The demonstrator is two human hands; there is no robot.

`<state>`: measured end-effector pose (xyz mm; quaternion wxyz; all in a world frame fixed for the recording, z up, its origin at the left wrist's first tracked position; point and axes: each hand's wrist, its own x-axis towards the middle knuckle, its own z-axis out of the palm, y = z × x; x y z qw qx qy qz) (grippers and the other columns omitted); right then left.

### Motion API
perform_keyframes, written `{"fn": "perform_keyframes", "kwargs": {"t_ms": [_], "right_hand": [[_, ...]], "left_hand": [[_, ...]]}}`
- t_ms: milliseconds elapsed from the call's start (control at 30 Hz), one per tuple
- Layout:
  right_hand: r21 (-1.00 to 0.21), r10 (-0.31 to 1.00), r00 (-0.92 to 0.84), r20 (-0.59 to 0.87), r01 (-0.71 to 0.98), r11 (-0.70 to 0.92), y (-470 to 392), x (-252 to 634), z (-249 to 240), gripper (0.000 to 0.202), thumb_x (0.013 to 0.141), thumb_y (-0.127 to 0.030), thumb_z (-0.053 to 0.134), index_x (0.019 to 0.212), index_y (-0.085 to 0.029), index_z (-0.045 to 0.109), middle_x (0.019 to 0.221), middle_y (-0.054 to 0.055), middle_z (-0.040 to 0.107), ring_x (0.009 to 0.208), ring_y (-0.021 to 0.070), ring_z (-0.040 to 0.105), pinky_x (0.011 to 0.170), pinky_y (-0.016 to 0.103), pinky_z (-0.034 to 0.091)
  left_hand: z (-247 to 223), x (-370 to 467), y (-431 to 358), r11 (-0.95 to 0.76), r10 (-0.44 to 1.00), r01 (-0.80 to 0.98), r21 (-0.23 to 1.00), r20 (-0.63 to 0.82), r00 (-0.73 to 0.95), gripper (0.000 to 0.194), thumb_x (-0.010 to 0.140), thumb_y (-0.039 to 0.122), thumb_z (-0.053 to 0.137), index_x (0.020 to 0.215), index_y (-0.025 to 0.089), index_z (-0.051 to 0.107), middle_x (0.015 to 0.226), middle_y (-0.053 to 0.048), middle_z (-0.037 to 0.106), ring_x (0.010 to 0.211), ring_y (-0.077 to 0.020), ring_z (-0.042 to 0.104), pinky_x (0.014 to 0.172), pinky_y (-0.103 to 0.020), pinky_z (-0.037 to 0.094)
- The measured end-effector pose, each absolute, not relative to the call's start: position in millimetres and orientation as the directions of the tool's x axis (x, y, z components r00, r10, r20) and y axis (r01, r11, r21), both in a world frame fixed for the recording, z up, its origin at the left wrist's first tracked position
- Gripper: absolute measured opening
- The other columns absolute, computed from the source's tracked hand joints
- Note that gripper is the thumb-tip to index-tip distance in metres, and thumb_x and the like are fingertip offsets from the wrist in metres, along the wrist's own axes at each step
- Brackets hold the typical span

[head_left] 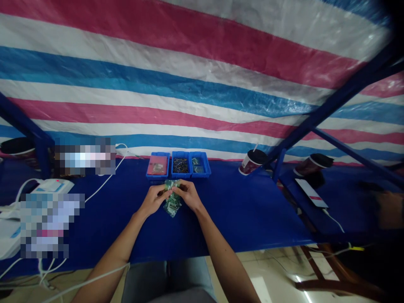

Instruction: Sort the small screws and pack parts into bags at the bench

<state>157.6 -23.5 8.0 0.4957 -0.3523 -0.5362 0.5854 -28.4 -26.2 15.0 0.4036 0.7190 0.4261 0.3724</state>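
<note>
Between my two hands is a small clear plastic bag (pixel 172 206) with green edges and metal-looking small parts inside. My left hand (pixel 155 198) pinches its upper left side, and my right hand (pixel 188 193) pinches the upper right side, thumbs close together. Just beyond them stand three blue bins side by side. The left bin (pixel 158 165) has a pink lining and a small bag of parts in it. Dark screws or pins fill the middle bin (pixel 181 165). In the right bin (pixel 199 165) lie small clear bags.
On the blue table (pixel 240 210), a lidded cup (pixel 252 162) stands back right. At left are a white power strip (pixel 53 186), cables and blurred-out items. A neighbouring table at right holds another cup (pixel 314 164) and a phone (pixel 311 192); a person's hand (pixel 391 209) is beside it.
</note>
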Motion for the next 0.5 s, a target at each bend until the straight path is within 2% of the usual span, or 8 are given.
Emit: {"fn": "perform_keyframes", "kwargs": {"t_ms": [300,500], "right_hand": [[-0.974,0.955,-0.245,0.167,-0.191,0.122,-21.4,161.5,5.9,0.034,0.075,-0.046,0.079,0.073,-0.015,0.065,0.069,0.000,0.056,0.064,0.0128,0.051,0.062,0.025,0.042],[-0.974,0.958,-0.262,0.113,-0.222,0.055,-19.7,159.9,5.3,0.036,0.071,-0.049,0.081,0.077,-0.015,0.070,0.076,0.003,0.064,0.068,0.0149,0.055,0.066,0.027,0.044]], "left_hand": [[11.7,-27.8,-25.7,-0.307,0.905,0.304,0.902,0.178,0.386,0.043,0.093,0.044,0.057,0.065,0.012,0.063,0.053,0.001,0.055,0.052,-0.0113,0.048,0.054,-0.022,0.033],[6.9,-28.7,-23.9,-0.317,0.911,0.297,0.901,0.202,0.360,0.043,0.094,0.043,0.056,0.066,0.012,0.064,0.052,0.002,0.054,0.051,-0.0108,0.049,0.054,-0.022,0.034]]}}
